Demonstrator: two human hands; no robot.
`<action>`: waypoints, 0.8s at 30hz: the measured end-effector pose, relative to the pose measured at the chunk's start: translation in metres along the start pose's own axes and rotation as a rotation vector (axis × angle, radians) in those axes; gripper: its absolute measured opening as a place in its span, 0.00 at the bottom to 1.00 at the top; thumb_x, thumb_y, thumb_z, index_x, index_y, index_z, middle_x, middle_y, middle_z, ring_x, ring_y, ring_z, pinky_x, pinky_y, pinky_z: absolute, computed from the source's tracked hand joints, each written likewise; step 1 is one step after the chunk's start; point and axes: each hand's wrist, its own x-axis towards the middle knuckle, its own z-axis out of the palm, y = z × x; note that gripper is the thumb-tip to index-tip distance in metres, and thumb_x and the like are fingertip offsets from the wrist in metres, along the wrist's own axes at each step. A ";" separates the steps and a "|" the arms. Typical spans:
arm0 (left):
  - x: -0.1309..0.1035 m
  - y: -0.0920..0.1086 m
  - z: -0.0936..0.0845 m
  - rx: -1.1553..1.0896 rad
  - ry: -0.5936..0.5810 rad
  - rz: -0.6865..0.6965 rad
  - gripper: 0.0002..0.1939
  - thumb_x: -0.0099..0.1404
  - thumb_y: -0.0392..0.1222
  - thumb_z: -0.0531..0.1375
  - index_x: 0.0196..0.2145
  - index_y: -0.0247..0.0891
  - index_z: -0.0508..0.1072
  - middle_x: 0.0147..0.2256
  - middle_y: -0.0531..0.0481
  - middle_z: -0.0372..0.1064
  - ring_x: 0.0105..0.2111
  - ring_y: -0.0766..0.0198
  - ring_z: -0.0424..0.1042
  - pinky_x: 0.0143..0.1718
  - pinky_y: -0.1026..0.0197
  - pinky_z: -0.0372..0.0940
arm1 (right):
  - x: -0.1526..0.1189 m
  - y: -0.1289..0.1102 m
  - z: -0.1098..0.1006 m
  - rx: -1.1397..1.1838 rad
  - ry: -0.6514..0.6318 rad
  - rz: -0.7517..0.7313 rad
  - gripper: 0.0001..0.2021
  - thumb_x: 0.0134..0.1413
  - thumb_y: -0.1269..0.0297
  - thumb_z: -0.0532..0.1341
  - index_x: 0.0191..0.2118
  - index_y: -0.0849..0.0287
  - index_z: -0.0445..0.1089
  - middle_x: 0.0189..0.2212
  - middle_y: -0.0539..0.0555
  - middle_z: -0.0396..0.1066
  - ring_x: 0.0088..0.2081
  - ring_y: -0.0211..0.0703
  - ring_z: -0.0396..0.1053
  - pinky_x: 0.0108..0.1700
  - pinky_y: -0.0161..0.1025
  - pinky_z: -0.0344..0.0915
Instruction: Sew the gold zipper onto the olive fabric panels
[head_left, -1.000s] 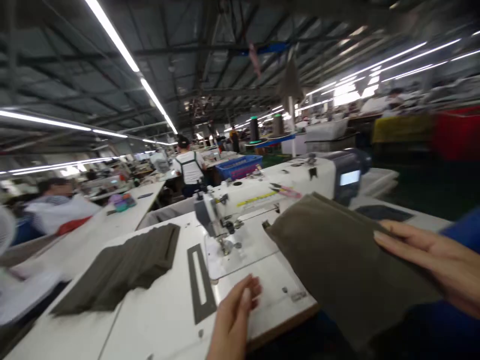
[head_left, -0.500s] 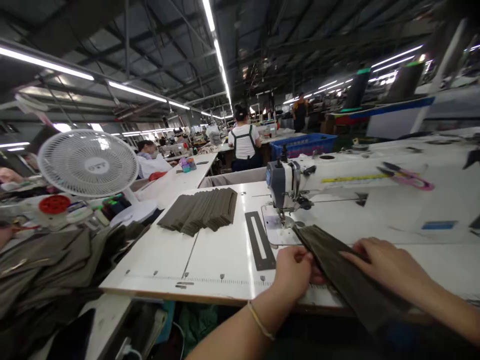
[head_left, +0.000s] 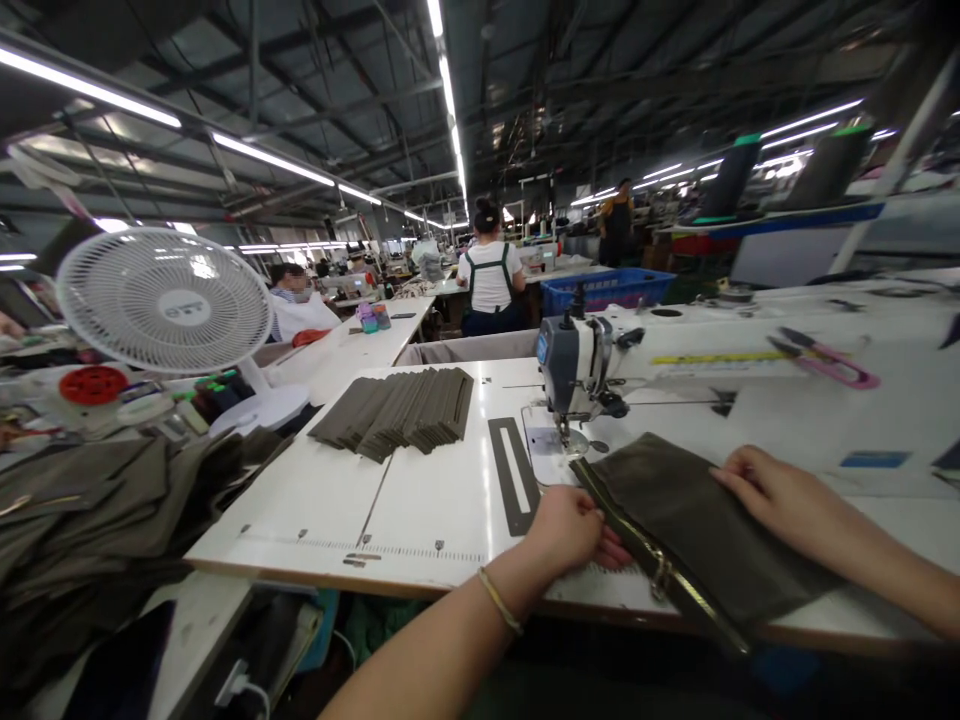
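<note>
I saw the flat olive-green fabric piece (head_left: 694, 525) lying between both hands. My left hand (head_left: 566, 530) pinched its zippered edge; my right hand (head_left: 780, 495) pressed down on it, fingers flat.

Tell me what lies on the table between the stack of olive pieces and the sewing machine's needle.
In the head view, a dark slotted plate lies flat on the white table between the stack and the needle.

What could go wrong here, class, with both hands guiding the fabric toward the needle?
The left hand pinches the fabric along its zipper edge, close to the sewing machine needle; fingers could get caught. The right hand only presses flat, so the piece might skew.
</note>
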 end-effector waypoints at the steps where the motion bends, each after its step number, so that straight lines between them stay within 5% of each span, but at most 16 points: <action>1: -0.004 0.003 -0.004 0.030 0.036 0.016 0.07 0.69 0.33 0.54 0.37 0.29 0.72 0.27 0.44 0.74 0.28 0.56 0.78 0.37 0.50 0.76 | -0.002 -0.001 0.003 0.018 -0.004 0.015 0.13 0.51 0.46 0.48 0.27 0.49 0.54 0.19 0.55 0.68 0.24 0.53 0.70 0.31 0.48 0.64; 4: -0.019 0.009 -0.014 0.276 0.185 0.217 0.15 0.65 0.35 0.61 0.50 0.34 0.71 0.48 0.39 0.72 0.49 0.50 0.74 0.56 0.43 0.66 | -0.006 -0.006 0.009 0.065 0.016 0.071 0.15 0.51 0.45 0.48 0.32 0.51 0.58 0.25 0.58 0.73 0.29 0.58 0.74 0.35 0.50 0.66; 8: -0.030 0.007 -0.014 0.850 0.175 0.560 0.38 0.57 0.59 0.68 0.58 0.35 0.68 0.60 0.36 0.64 0.64 0.40 0.57 0.67 0.35 0.44 | -0.007 -0.013 0.012 0.148 -0.030 0.125 0.24 0.47 0.40 0.53 0.41 0.55 0.62 0.27 0.59 0.76 0.31 0.59 0.76 0.34 0.49 0.70; 11: -0.025 0.003 -0.015 1.027 0.078 0.569 0.57 0.54 0.73 0.62 0.67 0.28 0.54 0.67 0.30 0.51 0.69 0.37 0.43 0.67 0.31 0.29 | -0.002 -0.016 0.011 0.207 -0.116 0.115 0.23 0.47 0.39 0.55 0.37 0.55 0.67 0.30 0.59 0.78 0.32 0.56 0.77 0.33 0.46 0.72; 16: -0.013 0.013 -0.026 1.140 -0.081 0.647 0.64 0.51 0.79 0.59 0.71 0.34 0.42 0.69 0.33 0.42 0.69 0.36 0.37 0.66 0.28 0.26 | 0.011 -0.013 0.009 0.156 -0.154 0.032 0.22 0.56 0.41 0.49 0.23 0.52 0.63 0.21 0.55 0.74 0.27 0.53 0.75 0.30 0.44 0.71; 20: -0.011 0.026 -0.028 1.239 -0.115 0.610 0.66 0.50 0.76 0.63 0.70 0.30 0.42 0.69 0.29 0.42 0.68 0.32 0.37 0.66 0.30 0.27 | 0.000 0.001 0.020 -0.016 -0.044 0.002 0.17 0.59 0.48 0.49 0.32 0.54 0.67 0.28 0.59 0.76 0.32 0.59 0.76 0.34 0.49 0.69; 24: -0.010 0.030 -0.027 1.311 -0.162 0.588 0.67 0.51 0.76 0.63 0.71 0.29 0.40 0.69 0.28 0.39 0.68 0.29 0.36 0.66 0.30 0.28 | -0.021 0.010 0.029 -0.218 -0.013 -0.005 0.14 0.59 0.55 0.50 0.35 0.57 0.69 0.19 0.60 0.71 0.22 0.63 0.72 0.23 0.49 0.62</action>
